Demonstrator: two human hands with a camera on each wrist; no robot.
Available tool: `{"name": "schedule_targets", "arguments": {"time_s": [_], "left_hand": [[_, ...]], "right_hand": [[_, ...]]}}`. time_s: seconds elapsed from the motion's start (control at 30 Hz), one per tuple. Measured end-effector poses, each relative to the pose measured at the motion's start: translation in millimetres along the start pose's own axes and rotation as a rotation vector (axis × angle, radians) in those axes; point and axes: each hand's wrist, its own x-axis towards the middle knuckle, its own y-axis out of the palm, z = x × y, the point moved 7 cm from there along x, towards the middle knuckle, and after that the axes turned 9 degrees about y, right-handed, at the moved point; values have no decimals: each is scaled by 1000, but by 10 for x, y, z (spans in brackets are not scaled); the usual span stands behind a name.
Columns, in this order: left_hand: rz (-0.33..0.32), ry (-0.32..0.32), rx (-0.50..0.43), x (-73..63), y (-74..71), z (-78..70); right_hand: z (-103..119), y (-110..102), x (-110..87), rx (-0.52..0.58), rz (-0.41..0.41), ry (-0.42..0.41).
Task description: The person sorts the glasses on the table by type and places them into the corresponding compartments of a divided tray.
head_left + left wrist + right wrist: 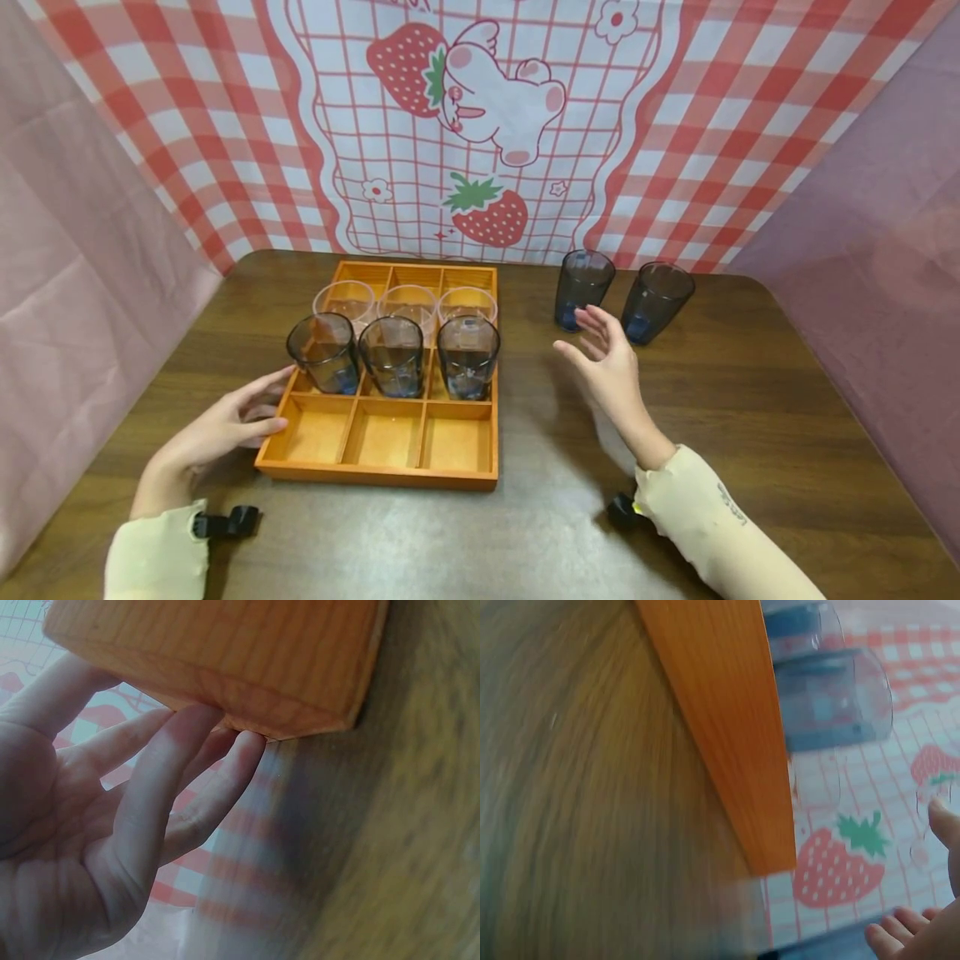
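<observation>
My left hand (pixel 213 429) touches the left side of an orange wooden tray (pixel 382 477) with its fingers; the left wrist view shows the fingertips (pixel 251 742) against the tray wall. Three dark tinted glasses (pixel 393 358) stand in the tray's middle row, one per compartment. Behind them are three clear, pinkish-rimmed glasses (pixel 345 293), partly hidden. To the right of the tray, my right hand (pixel 611 371) hovers with fingers spread and nothing held. Just beyond it stand two dark tinted glasses, one nearer the tray (pixel 587 279) and one farther right (pixel 660 292).
The tray's front compartments (pixel 386 433) show their wooden floor. A brown wood-grain table (pixel 750 417) lies beneath everything. A red-and-white strawberry cloth (pixel 465 192) hangs at the back, with pink cloth (pixel 862 225) at the sides.
</observation>
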Motion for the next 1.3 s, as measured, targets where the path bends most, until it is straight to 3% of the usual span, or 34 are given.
{"name": "schedule_targets", "arguments": {"time_s": [0.1, 0.23, 0.5, 0.97, 1.3], "left_hand": [[-3, 0, 11, -2, -2, 4], [-5, -1, 15, -4, -4, 3], [-3, -4, 20, -5, 5, -1], [-4, 2, 19, 3, -6, 3], [-8, -7, 19, 2, -1, 1]], "right_hand": [[-88, -154, 54, 28, -95, 16], [-160, -255, 136, 4, -155, 34], [-233, -275, 372, -100, -195, 65], [-247, -223, 826, -181, -238, 116], [-187, -255, 903, -232, -311, 60]]}}
